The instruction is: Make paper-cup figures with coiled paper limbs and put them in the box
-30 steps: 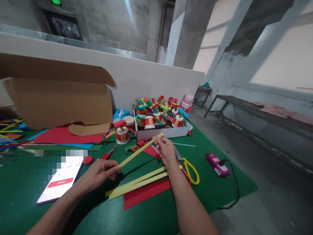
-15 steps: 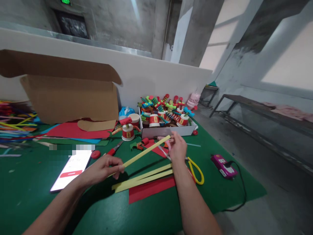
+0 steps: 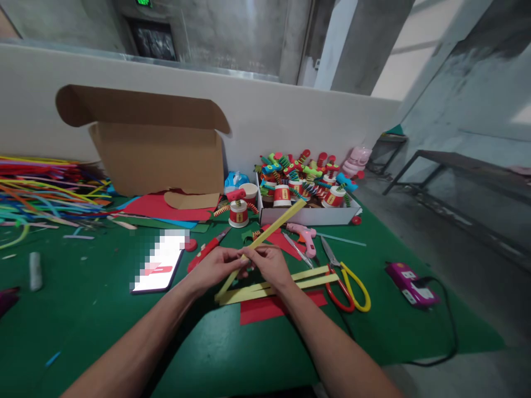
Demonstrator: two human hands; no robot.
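Both hands meet on one yellow paper strip [image 3: 282, 220], which slants up to the right above the table. My left hand [image 3: 222, 266] pinches it near its middle, and my right hand [image 3: 267, 264] grips it right beside the left fingertips. Under my right hand lie further yellow strips [image 3: 317, 281] on a piece of red paper [image 3: 265, 310]. Scissors [image 3: 347, 284] with one red and one yellow handle rest just right of them. A pink glue gun [image 3: 305, 235] and a red-handled cutter [image 3: 205, 251] lie beyond the hands.
A white box [image 3: 307, 214] holds several paper-cup figures with spring arms; another cup figure [image 3: 238, 213] stands beside it. At left are a phone [image 3: 160, 271], a pile of coloured strips [image 3: 53, 188] and a cardboard box [image 3: 160, 160]. A purple power socket [image 3: 410, 284] with a cable lies right.
My right hand has come down and left along the strip to meet my left hand. The strip's upper end now sticks out free. The head view has turned left.
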